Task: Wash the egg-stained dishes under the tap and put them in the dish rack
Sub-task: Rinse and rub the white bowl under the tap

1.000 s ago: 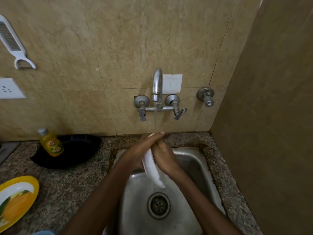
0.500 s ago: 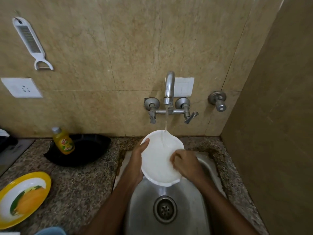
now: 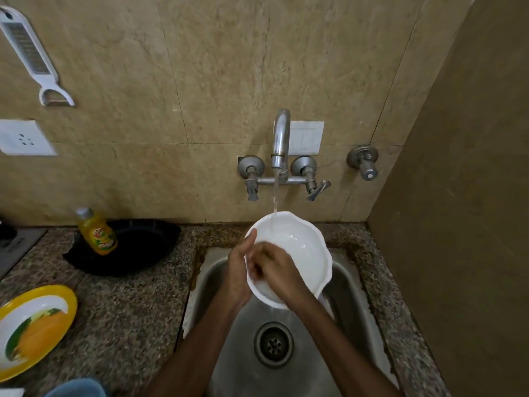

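A white scalloped plate [image 3: 303, 247] is held tilted over the steel sink [image 3: 352, 316], under the running tap [image 3: 281, 138]. Water falls onto the plate's far rim and streams off its near edge toward the drain [image 3: 273, 344]. My left hand [image 3: 239, 270] grips the plate's left rim, thumb over the edge. My right hand [image 3: 276, 270] lies on the plate's inner face near the left side, fingers curled against the surface. A yellow-rimmed plate [image 3: 31, 328] with an orange and green pattern lies on the counter at far left.
A yellow dish-soap bottle [image 3: 97, 232] stands in front of a black pan [image 3: 137, 247] on the granite counter [image 3: 120, 310]. A white grater [image 3: 31, 55] hangs on the tiled wall above a socket [image 3: 23, 138]. A brown wall [image 3: 458, 224] closes the right side. A blue object [image 3: 76, 388] shows at the bottom edge.
The plate went from edge-on to face-up under the stream. My right hand slid from the plate's right side across to its left side, beside the left hand's thumb.
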